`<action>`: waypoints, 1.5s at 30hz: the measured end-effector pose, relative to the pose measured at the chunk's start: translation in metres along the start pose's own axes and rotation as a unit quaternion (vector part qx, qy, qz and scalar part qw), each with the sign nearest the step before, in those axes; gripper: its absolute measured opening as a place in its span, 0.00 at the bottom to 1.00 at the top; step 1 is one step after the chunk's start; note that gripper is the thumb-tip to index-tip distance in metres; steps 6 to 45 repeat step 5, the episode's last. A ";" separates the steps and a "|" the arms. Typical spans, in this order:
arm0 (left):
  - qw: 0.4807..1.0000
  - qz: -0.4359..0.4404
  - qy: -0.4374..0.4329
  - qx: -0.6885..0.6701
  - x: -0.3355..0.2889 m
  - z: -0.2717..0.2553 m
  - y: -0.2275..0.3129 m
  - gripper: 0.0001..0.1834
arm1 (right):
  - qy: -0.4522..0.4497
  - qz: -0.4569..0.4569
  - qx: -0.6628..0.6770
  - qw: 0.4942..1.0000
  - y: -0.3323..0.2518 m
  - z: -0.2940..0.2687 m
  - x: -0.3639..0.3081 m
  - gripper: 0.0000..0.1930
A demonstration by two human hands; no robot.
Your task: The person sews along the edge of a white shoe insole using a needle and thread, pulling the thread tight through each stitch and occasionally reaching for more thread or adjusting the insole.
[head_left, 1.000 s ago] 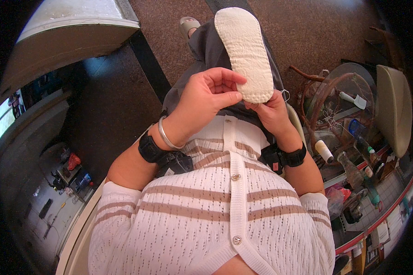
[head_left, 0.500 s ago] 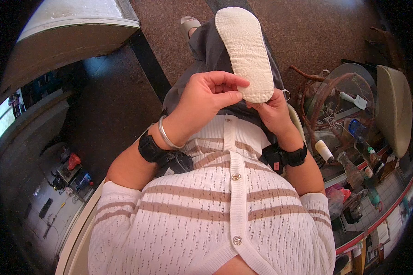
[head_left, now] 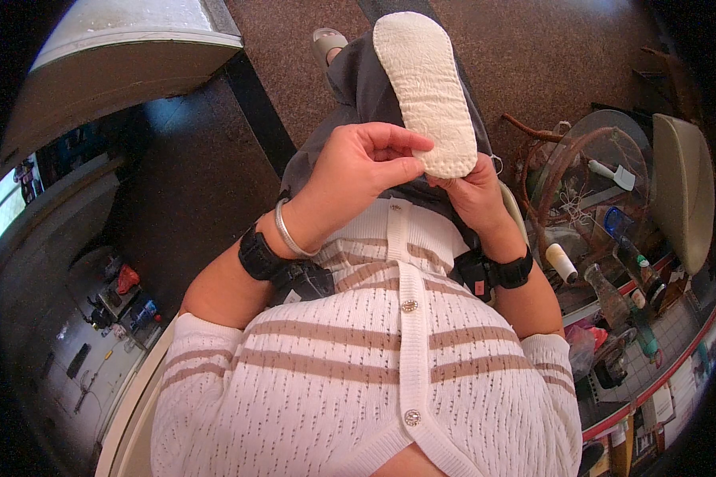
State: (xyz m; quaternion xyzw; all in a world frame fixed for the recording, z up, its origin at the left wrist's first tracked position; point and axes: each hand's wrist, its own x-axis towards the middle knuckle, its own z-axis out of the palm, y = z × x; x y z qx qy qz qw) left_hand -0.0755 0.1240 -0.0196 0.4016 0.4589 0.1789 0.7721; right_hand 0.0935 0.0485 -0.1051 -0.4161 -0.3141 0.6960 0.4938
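Observation:
A cream fabric shoe insole [head_left: 429, 87] with stitched edges and a puckered surface is held up over my lap, its narrower end toward me. My right hand [head_left: 479, 195] is closed round that end from beneath; some of its fingers are hidden behind the insole. My left hand [head_left: 366, 163] has thumb and forefinger drawn together at the insole's lower left edge, the forefinger tip lying over its face. Whether a needle is between these fingertips is too small to tell. A bit of white thread [head_left: 497, 164] shows beside my right hand.
To my right stand a round glass-topped table [head_left: 569, 159] with a white brush [head_left: 612, 173], a cream chair back [head_left: 682, 191], a glass bottle [head_left: 605, 290] and a white spool-like cylinder [head_left: 562, 262]. A pale-topped table [head_left: 143, 36] is at the far left.
Almost nothing differs. The insole's near end has shifted very slightly to the right, and both hands keep their places on it.

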 end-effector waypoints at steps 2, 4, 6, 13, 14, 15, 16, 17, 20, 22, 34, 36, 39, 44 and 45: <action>1.000 -0.006 -0.005 -0.003 0.000 0.000 0.000 0.14 | 0.002 0.001 -0.002 1.000 0.000 0.000 0.000 0.09; 1.000 -0.008 -0.006 -0.006 0.000 0.000 -0.001 0.15 | 0.002 0.000 -0.003 1.000 -0.001 0.001 0.000 0.09; 1.000 -0.009 -0.006 -0.007 0.000 -0.001 -0.002 0.15 | 0.000 -0.002 -0.004 1.000 -0.001 0.001 0.000 0.09; 1.000 -0.009 -0.006 -0.007 0.000 -0.001 -0.002 0.15 | 0.000 -0.002 -0.004 1.000 -0.001 0.001 0.000 0.09; 1.000 -0.009 -0.006 -0.007 0.000 -0.001 -0.002 0.15 | 0.000 -0.002 -0.004 1.000 -0.001 0.001 0.000 0.09; 1.000 -0.009 -0.006 -0.007 0.000 -0.001 -0.002 0.15 | 0.000 -0.002 -0.004 1.000 -0.001 0.001 0.000 0.09; 1.000 -0.009 -0.006 -0.007 0.000 -0.001 -0.002 0.15 | 0.000 -0.002 -0.004 1.000 -0.001 0.001 0.000 0.09; 1.000 -0.009 -0.006 -0.007 0.000 -0.001 -0.002 0.15 | 0.000 -0.002 -0.004 1.000 -0.001 0.001 0.000 0.09; 1.000 -0.009 -0.006 -0.007 0.000 -0.001 -0.002 0.15 | 0.000 -0.002 -0.004 1.000 -0.001 0.001 0.000 0.09; 1.000 -0.009 -0.006 -0.007 0.000 -0.001 -0.002 0.15 | 0.000 -0.002 -0.004 1.000 -0.001 0.001 0.000 0.09; 1.000 -0.009 -0.006 -0.007 0.000 -0.001 -0.002 0.15 | 0.000 -0.002 -0.004 1.000 -0.001 0.001 0.000 0.09; 1.000 -0.009 -0.006 -0.007 0.000 -0.001 -0.002 0.15 | 0.000 -0.002 -0.004 1.000 -0.001 0.001 0.000 0.09; 1.000 -0.009 -0.006 -0.007 0.000 -0.001 -0.002 0.15 | 0.000 -0.002 -0.004 1.000 -0.001 0.001 0.000 0.09; 1.000 -0.009 -0.006 -0.007 0.000 -0.001 -0.002 0.15 | 0.000 -0.002 -0.004 1.000 -0.001 0.001 0.000 0.09; 1.000 -0.009 -0.006 -0.007 0.000 -0.001 -0.002 0.15 | 0.000 -0.002 -0.004 1.000 -0.001 0.001 0.000 0.09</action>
